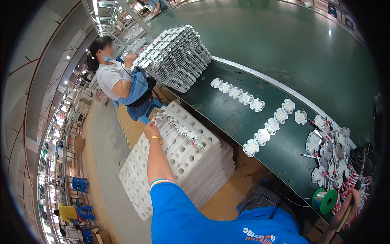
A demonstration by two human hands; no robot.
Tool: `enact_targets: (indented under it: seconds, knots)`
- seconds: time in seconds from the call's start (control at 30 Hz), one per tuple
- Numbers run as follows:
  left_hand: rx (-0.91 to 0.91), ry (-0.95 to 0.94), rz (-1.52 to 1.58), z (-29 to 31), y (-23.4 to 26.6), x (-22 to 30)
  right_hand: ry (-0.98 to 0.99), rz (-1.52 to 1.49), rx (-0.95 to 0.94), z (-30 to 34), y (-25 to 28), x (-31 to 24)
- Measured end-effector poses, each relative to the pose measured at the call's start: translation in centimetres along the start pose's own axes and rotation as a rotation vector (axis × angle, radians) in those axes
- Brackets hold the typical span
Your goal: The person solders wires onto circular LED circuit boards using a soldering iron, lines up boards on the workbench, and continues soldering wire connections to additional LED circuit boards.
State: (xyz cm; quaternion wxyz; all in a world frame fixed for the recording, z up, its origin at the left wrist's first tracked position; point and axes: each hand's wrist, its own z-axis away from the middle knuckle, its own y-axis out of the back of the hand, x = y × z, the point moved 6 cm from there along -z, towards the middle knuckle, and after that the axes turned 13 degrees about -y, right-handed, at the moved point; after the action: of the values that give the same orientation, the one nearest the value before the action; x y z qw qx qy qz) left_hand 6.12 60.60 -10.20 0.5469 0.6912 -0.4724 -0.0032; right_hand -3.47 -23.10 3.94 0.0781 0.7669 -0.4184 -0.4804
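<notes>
My left hand (152, 130) reaches out over a stack of white foam trays (138, 179) with round holes. Its fingers are curled at the far end of a row of small round LED boards (182, 130) with wires; whatever is in them is hidden. At the right edge my right hand (352, 200) grips a soldering iron (358, 185), its tip pointing up and away. Close by it are a green spool of solder wire (325, 200) and a heap of wired boards (331, 154) with red and white leads.
Two rows of loose LED boards (246, 98) lie on the dark green bench (227, 118). A tall stack of boards (174, 57) stands at its far left end. Beyond the trays a co-worker (115, 79) in a grey shirt sits. A white rail (260, 75) borders the bench.
</notes>
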Motion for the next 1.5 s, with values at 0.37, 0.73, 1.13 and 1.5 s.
enact_targets:
  seconds: [0.37, 0.73, 1.13, 1.5]
  knots:
    - [0.096, -0.344, -0.144, -0.3, 1.4, 0.5, 0.037, -0.003, 0.05, -1.0, -0.2, -2.3]
    - [0.051, -0.587, 0.587, 15.0, 8.3, 24.7, 0.123, -0.118, -0.167, -1.7, -1.4, -1.7]
    - [-0.59, -1.584, 0.826, 47.1, 6.8, 50.3, 0.284, -0.181, -0.155, -0.9, 0.5, -0.5]
    - [-0.561, -1.628, 0.798, 47.2, 5.8, 49.8, 0.252, -0.211, -0.119, -0.5, 1.1, 1.1]
